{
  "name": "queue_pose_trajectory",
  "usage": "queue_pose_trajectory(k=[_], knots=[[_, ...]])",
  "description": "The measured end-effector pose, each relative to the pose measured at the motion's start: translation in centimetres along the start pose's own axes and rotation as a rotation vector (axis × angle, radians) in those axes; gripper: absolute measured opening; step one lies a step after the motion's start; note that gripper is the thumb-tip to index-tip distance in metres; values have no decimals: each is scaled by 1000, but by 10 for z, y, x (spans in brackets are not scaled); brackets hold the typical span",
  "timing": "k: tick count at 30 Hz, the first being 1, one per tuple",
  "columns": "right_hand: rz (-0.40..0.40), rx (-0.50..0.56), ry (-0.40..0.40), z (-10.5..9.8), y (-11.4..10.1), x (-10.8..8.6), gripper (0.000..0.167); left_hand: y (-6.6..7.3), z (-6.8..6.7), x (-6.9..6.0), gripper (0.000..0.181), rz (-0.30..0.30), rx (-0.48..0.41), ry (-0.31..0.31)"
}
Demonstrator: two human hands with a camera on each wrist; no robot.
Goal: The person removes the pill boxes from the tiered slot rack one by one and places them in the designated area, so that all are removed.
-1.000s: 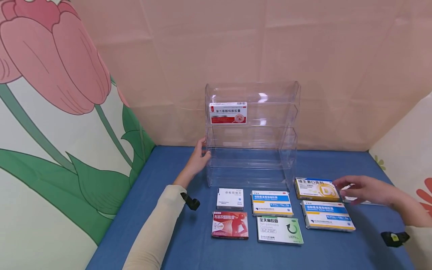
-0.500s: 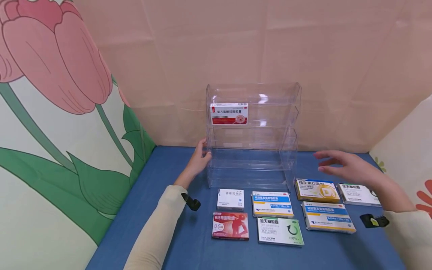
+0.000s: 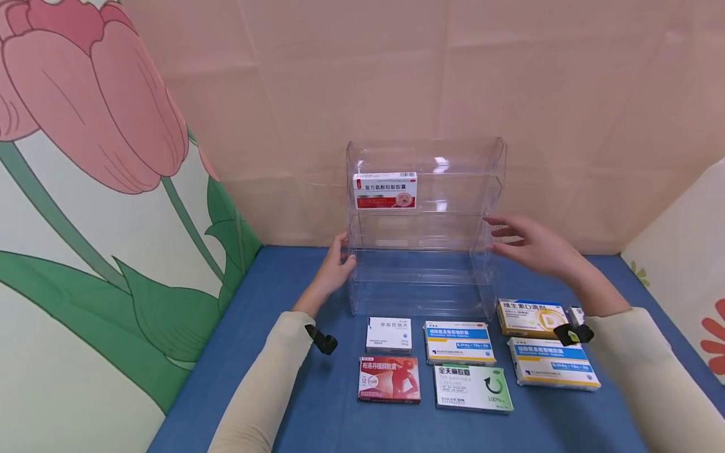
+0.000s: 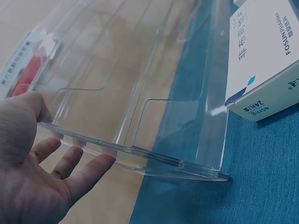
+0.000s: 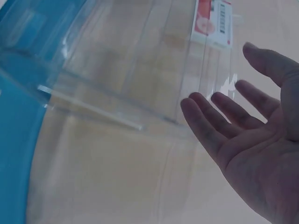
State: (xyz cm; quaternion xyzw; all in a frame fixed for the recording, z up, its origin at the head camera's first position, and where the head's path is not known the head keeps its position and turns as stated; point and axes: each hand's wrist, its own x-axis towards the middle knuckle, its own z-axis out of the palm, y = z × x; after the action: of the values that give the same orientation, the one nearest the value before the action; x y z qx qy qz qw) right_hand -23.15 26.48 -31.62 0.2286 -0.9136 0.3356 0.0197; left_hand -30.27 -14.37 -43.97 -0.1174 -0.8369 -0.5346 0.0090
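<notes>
A clear plastic tiered display rack point(image 3: 419, 229) stands upright on the blue table. My left hand point(image 3: 334, 269) holds the rack's left side edge; in the left wrist view the thumb lies over the edge and the fingertips point(image 4: 103, 161) touch the side panel. Beside the rack's right side, about mid-height, is my right hand point(image 3: 529, 242), holding nothing. Its fingers are spread and slightly bent in the right wrist view, and I cannot tell whether they touch the panel. A white and red medicine box point(image 3: 385, 191) sits in an upper tier at the left.
In front of the rack lie a white medicine box point(image 3: 388, 335), a red one point(image 3: 389, 379), a blue-and-white one point(image 3: 459, 343) and a green-and-white one point(image 3: 473, 388). Further right are a yellow vitamin D box point(image 3: 529, 316) and another blue-and-white box point(image 3: 554, 364). My right forearm mostly covers one more box.
My right hand has moved left and up from over the boxes at the right to the rack's right side. The left hand keeps its place on the rack.
</notes>
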Motion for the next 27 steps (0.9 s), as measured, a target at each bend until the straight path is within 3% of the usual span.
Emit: queue_pose_trajectory(k=[10, 20, 27], knots=[[-15, -1, 108, 5, -27, 43, 61, 1, 2, 0, 66, -13, -21, 1], [20, 69, 115, 22, -38, 86, 63, -5, 2, -4, 65, 0, -10, 8], [52, 105, 148, 28, -40, 112, 64, -3, 2, 0, 65, 29, 10, 20]])
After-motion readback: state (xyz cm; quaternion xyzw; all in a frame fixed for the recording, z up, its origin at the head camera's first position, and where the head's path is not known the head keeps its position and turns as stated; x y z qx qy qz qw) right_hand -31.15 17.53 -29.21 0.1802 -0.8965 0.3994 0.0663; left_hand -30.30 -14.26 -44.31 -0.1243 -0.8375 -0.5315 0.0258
